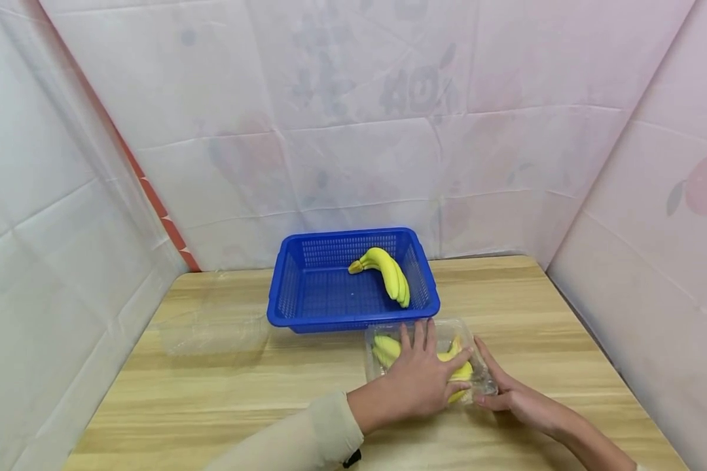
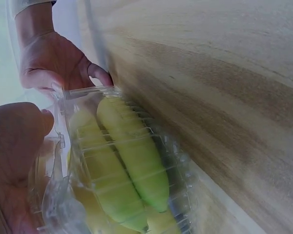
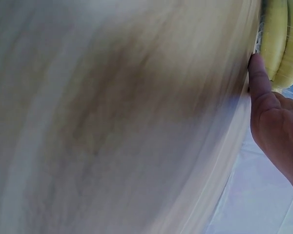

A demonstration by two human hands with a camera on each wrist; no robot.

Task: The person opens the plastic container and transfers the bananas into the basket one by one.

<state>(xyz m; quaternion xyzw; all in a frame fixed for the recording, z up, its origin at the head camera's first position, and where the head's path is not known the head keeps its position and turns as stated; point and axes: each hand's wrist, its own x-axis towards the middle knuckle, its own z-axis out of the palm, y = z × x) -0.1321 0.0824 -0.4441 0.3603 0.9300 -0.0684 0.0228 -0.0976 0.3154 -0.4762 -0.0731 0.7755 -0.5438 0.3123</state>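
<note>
Left hand [image 1: 421,379] spread atop clear container [image 1: 448,327], right hand [image 1: 521,400] pinches its right end, bananas [image 2: 135,156] inside, blue basket [image 1: 353,321] on far side, banana bunch [image 1: 393,276] within, right.

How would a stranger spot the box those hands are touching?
On the wooden table, find the blue basket. Just in front of its right end sits a clear box, left hand across its top, right hand gripping one end. Bananas inside set it apart from the clear container on the table's left.

We see a pale cream left sleeve [image 1: 289,439] with a broad cuff [image 1: 337,426], a small black band [image 1: 351,458] peeking out below.
</note>
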